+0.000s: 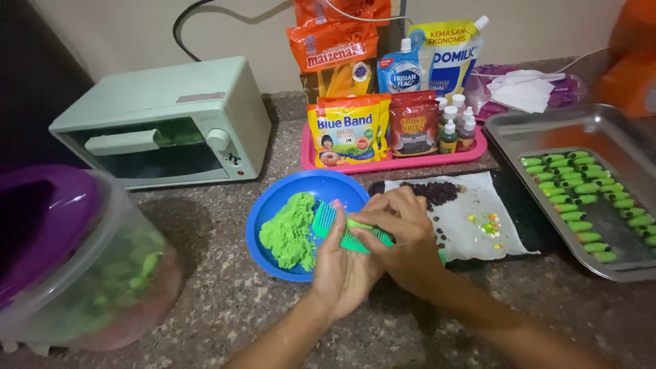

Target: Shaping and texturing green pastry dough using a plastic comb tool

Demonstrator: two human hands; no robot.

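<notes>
Both hands meet over one blue plate's right rim. Left hand cups, fingers curled, a green comb; right hand presses fingertips onto it. One green dough mound on plate. One steel tray holds roughly thirty green dough pieces.

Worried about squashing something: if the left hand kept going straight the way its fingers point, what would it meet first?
Most likely the green dough heaped on the blue plate, just past the left hand and its green comb; depth is uncertain.
</notes>
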